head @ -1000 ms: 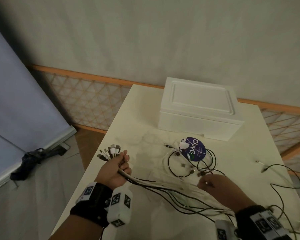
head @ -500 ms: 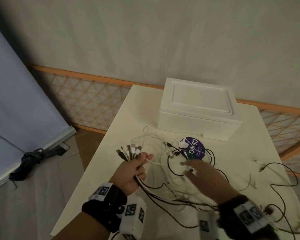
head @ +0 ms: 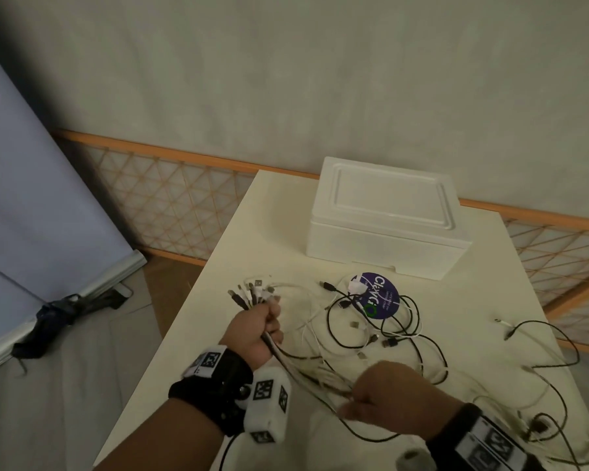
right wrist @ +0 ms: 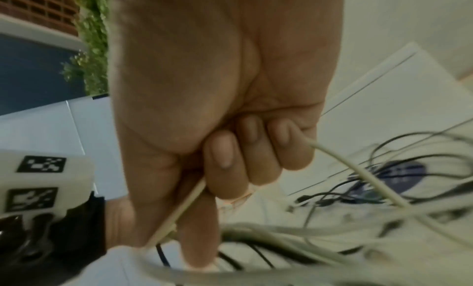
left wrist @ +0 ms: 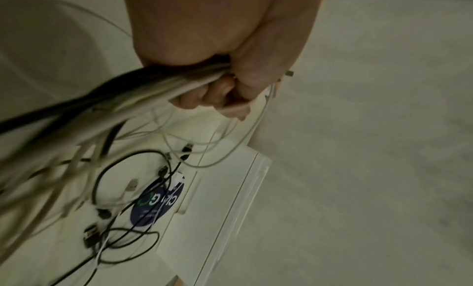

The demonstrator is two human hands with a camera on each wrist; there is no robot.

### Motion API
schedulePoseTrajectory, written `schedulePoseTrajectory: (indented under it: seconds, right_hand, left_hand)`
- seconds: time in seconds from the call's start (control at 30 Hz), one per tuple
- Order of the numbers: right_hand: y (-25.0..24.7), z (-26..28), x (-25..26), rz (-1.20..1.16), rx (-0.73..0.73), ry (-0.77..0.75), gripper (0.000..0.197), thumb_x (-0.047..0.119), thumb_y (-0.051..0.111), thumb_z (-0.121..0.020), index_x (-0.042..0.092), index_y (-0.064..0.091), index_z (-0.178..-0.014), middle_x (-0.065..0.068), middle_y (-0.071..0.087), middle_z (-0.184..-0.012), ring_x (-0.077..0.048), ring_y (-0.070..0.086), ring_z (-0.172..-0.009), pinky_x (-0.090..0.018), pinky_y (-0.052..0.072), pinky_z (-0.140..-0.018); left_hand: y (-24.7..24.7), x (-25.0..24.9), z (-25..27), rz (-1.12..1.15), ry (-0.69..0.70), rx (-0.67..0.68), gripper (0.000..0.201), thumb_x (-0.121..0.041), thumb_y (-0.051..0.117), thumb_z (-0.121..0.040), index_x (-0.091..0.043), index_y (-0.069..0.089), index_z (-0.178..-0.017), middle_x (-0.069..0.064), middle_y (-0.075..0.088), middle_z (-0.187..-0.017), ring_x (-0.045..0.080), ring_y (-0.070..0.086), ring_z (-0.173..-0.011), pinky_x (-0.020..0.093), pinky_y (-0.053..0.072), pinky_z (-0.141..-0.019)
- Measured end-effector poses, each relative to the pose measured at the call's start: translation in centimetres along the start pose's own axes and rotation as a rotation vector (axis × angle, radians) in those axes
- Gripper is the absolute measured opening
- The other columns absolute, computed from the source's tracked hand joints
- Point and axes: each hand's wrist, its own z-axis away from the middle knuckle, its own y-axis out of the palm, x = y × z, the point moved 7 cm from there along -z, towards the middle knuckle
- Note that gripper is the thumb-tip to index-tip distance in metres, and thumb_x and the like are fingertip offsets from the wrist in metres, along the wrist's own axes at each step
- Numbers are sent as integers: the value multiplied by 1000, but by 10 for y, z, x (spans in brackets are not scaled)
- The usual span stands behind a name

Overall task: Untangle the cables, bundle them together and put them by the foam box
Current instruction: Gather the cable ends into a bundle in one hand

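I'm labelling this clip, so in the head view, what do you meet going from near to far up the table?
Right hand gripping cables → left hand gripping the bundle → plug ends fanned above that fist → round purple sticker → foam box → table far edge.

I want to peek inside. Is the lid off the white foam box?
No, the lid sits closed on top of the foam box at the back of the table.

I see black and white cables [head: 371, 334] across my cream table [head: 473, 300], beside a plain white foam box [head: 385, 219]. A dark purple round sticker [head: 378, 295] carries white lettering and a green ring. My wristbands [head: 218, 389] are black with black-and-white square markers.
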Motion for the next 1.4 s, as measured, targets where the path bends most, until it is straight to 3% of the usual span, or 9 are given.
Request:
schedulePoseTrajectory:
  seconds: [0.17,0.5,0.63,0.73,0.8,0.9,1.07,1.23,1.4]
  right_hand:
    - [28,37,-76,76,120,279,62,77,39,-78,18,42,-63,5,38,-65,-12,45,-74,-23,30,-55]
    - [-42,23,-56,-301,-431,267,50,62,57,-80,26,39,-50,7,44,-54,-4,46,-55,-18,33,-54]
    - [-49,18,-49,-241,-462,309,53,66,48,-82,25,38,-50,7,41,-52,-5,44,-52,-18,29,-54]
    - [-66,29,-52,21,-703,505,11,34,69,-76,32,65,-86,12,66,-87,-9,63,-84,-33,43,-88]
    - [-70,18,-31,14,-686,385,52,18,70,-68,26,59,-119,7,63,-118,-14,58,-112,-52,31,-109]
    - [-70,-11,24,-97,-501,30,71,23,58,-82,21,28,-146,3,46,-139,-13,39,-131,-42,14,-119]
    - [-63,-26,23,-281,-446,53,73,41,60,-85,24,23,-145,-2,53,-126,-18,54,-113,-32,45,-94]
    - [-58,-22,14,-359,-424,102,66,50,59,-85,29,31,-141,2,54,-114,-10,52,-92,-23,40,-77]
    - [-76,-3,11,-158,-786,43,45,55,39,-84,23,69,-79,9,64,-77,-10,61,-75,-28,51,-62]
  left_hand:
    - [6,-14,-7,9,14,-9,30,-23,41,-102,-12,56,-79,-4,60,-54,5,29,-30,14,24,-35]
    - [-6,43,18,-309,-173,-9,24,-21,52,-98,-4,59,-82,3,44,-61,8,31,-38,19,26,-38]
    - [-6,36,26,-289,-153,79,26,-23,54,-97,-6,66,-81,11,61,-78,8,32,-40,21,32,-39]
    - [6,36,36,-354,-127,190,29,-24,52,-97,-9,57,-72,7,59,-70,7,30,-39,20,32,-40]
    - [17,37,40,-434,-74,207,28,-22,53,-97,-9,55,-72,7,58,-68,8,30,-41,20,30,-41]
    - [32,39,46,-519,-28,233,23,-18,56,-96,-8,58,-75,5,57,-65,11,28,-45,22,26,-44]
    - [31,38,52,-550,9,238,18,-14,61,-93,-11,59,-75,2,42,-55,10,28,-42,21,25,-42]
    - [22,39,47,-426,0,197,16,-14,55,-95,-9,61,-81,6,50,-68,8,28,-41,20,27,-40]
    - [6,34,32,-224,-10,0,16,-16,56,-96,-10,56,-80,4,56,-67,8,29,-37,18,29,-37]
